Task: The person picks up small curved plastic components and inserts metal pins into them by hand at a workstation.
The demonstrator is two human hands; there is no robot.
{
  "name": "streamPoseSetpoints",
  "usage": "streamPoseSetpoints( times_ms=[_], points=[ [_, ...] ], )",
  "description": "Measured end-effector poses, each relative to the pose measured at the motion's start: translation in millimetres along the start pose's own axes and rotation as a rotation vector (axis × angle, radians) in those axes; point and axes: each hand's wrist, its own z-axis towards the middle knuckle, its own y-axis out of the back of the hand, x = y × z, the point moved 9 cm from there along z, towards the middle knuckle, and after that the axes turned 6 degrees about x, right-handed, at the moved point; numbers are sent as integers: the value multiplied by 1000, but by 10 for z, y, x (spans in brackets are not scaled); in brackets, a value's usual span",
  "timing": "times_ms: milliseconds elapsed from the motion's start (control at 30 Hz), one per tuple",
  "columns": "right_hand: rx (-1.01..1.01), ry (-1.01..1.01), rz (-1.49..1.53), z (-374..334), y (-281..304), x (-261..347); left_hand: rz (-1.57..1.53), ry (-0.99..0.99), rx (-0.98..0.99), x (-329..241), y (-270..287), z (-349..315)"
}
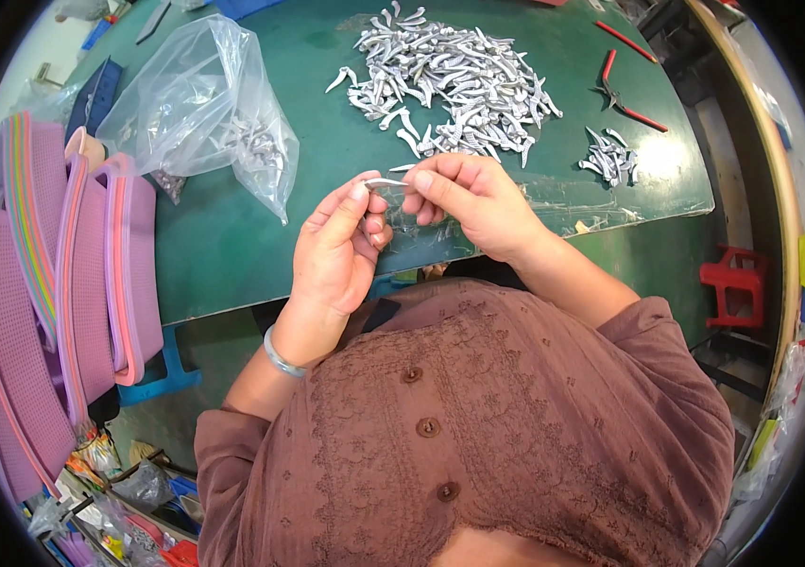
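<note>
Between my two hands, just above the near edge of the green table, is a small curved silvery metal piece [385, 182]. My left hand [338, 236] pinches one end of it between thumb and fingers. My right hand [469, 200] pinches the other end, its remaining fingers curled in. Beyond my hands lies a large heap of similar curved silvery pieces [459, 80]. A smaller pile of silvery pieces [608, 159] sits to the right of my right hand. The fine shape of the held piece is partly covered by my fingertips.
Left of the heap stands a clear plastic bag [190, 94] with some pieces inside. Purple plastic baskets [81, 274] are stacked at the left. Red-handled pliers [613, 94] lie at the far right of the green table [223, 255]. A red stool [735, 288] stands beyond it.
</note>
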Motion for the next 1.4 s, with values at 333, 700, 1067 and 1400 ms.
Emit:
streamPoseSetpoints(
  times_ms=[333,700,1067,1400],
  points=[
    [-30,234,-439,-74,-55,232,86,-122,98,-39,-66,-14],
    [-192,500,-1384,-5,13,480,-43,-56,144,5,30,21],
    [-177,469,-930,75,115,406,59,119,31,101,94,9],
    [61,195,-391,44,-32,272,402,81,75,58,-105,52]
  ],
)
